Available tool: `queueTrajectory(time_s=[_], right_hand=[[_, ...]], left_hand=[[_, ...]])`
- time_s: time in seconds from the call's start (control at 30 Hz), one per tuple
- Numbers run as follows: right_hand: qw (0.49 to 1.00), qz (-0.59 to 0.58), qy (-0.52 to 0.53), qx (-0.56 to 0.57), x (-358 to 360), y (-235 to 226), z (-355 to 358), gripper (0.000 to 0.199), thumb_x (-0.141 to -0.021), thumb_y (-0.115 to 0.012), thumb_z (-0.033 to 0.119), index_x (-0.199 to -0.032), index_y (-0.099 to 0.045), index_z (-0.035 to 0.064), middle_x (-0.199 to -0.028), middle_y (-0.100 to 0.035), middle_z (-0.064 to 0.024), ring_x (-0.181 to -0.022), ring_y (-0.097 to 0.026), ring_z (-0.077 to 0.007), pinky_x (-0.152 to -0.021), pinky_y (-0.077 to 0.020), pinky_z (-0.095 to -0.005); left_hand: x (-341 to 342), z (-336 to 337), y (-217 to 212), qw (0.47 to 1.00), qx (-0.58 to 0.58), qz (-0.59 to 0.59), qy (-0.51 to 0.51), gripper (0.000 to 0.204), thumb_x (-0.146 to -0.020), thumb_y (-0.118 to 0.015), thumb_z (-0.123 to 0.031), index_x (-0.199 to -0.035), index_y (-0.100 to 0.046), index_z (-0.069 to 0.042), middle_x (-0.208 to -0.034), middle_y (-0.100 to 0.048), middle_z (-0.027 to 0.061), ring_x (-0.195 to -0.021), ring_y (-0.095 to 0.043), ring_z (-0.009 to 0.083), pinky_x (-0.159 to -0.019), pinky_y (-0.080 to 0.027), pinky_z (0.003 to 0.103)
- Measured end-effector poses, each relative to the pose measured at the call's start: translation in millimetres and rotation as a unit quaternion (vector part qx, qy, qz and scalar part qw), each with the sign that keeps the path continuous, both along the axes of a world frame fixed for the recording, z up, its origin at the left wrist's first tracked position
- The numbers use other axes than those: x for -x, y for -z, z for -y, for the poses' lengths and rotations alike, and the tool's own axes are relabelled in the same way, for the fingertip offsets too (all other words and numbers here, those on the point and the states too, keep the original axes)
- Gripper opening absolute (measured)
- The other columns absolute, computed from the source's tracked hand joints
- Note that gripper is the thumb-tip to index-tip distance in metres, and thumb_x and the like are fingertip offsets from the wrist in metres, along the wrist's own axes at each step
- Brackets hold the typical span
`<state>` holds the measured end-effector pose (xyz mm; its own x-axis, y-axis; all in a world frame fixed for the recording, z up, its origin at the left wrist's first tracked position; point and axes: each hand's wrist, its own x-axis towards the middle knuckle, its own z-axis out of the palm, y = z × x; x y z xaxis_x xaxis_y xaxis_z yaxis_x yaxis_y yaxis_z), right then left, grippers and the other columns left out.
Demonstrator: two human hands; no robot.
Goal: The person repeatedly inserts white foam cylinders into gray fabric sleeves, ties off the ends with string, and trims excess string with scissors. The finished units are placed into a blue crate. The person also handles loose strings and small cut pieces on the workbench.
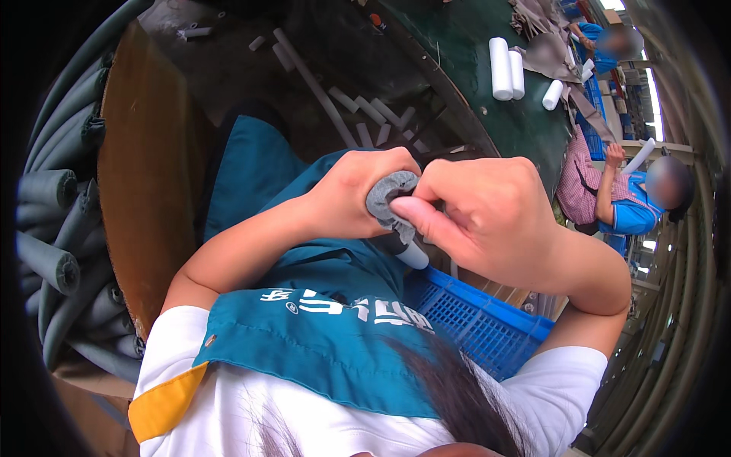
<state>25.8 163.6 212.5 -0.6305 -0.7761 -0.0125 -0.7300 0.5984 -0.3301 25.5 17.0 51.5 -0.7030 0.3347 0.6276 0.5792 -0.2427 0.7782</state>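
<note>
My left hand [350, 190] is wrapped round a grey fabric-covered tube [381, 199], whose gathered, open end faces up toward me. At that end my right hand [491, 217] is closed, its thumb pressed at the mouth of the tube and its fingers curled over the fabric rim. What exactly lies between the right fingertips is partly hidden. Just below the hands a white foam tube [413, 257] sticks out; whether it belongs to the grey one, I cannot tell.
Many grey covered tubes [49, 263] fill a cardboard box [145, 167] at my left. A blue plastic crate [487, 320] stands at lower right. Foam pieces [369, 110] litter the floor ahead. White rolls [500, 68] lie on a green table [464, 38]; two people work beyond.
</note>
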Motion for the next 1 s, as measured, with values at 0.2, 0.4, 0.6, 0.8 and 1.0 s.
queueTrajectory(time_s=[0.2,0.4,0.6,0.8,1.0], right_hand=[[1.0,-0.017,0.01,-0.017,-3.1,-0.3,-3.1,0.023,-0.073,-0.073,0.009,-0.09,-0.058,0.0068,-0.059,-0.054,-0.0048,-0.051,-0.057,-0.0222,-0.046,-0.043,-0.0332],[0.994,-0.049,-0.019,-0.098,-2.3,-7.3,0.9,0.021,-0.075,-0.068,0.01,-0.091,-0.056,0.0048,-0.06,-0.058,-0.0066,-0.054,-0.062,-0.0246,-0.048,-0.0477,-0.0336],[0.939,0.056,-0.057,-0.333,10.5,-19.0,8.2,0.017,-0.078,-0.062,0.016,-0.081,-0.062,-0.0009,-0.065,-0.064,-0.0147,-0.06,-0.067,-0.0291,-0.055,-0.0531,-0.0375],[0.896,0.205,-0.003,-0.394,29.6,-18.2,12.1,0.025,-0.08,-0.055,0.018,-0.073,-0.062,-0.005,-0.066,-0.062,-0.0215,-0.063,-0.063,-0.0378,-0.063,-0.0531,-0.0426],[0.914,0.327,0.08,-0.228,30.9,-1.0,-2.9,0.021,-0.083,-0.053,0.012,-0.068,-0.057,-0.0024,-0.06,-0.058,-0.0145,-0.054,-0.057,-0.0258,-0.056,-0.0463,-0.0366]], left_hand=[[-0.8,1.8,6.0,0.999,0.035,0.021,-0.019,0.041,-0.063,-0.083,-0.01,-0.093,-0.056,-0.007,-0.081,-0.061,0.011,-0.073,-0.064,0.0273,-0.061,-0.049,0.031],[0.0,0.2,4.1,0.998,0.047,0.029,-0.011,0.042,-0.063,-0.083,-0.008,-0.094,-0.055,-0.007,-0.084,-0.062,0.0124,-0.075,-0.065,0.0292,-0.063,-0.051,0.032],[-0.9,-6.2,4.4,0.997,0.071,0.041,-0.003,0.042,-0.064,-0.082,-0.008,-0.096,-0.055,-0.008,-0.086,-0.063,0.0124,-0.077,-0.064,0.0306,-0.065,-0.052,0.033],[0.3,-13.1,0.4,0.987,0.152,0.05,0.026,0.042,-0.064,-0.083,-0.007,-0.096,-0.056,-0.007,-0.083,-0.061,0.0129,-0.078,-0.064,0.0305,-0.067,-0.052,0.034],[7.5,-6.6,-10.0,0.967,0.195,0.13,0.102,0.038,-0.064,-0.08,-0.006,-0.096,-0.059,-0.007,-0.083,-0.063,0.0114,-0.077,-0.063,0.0271,-0.068,-0.051,0.032]])
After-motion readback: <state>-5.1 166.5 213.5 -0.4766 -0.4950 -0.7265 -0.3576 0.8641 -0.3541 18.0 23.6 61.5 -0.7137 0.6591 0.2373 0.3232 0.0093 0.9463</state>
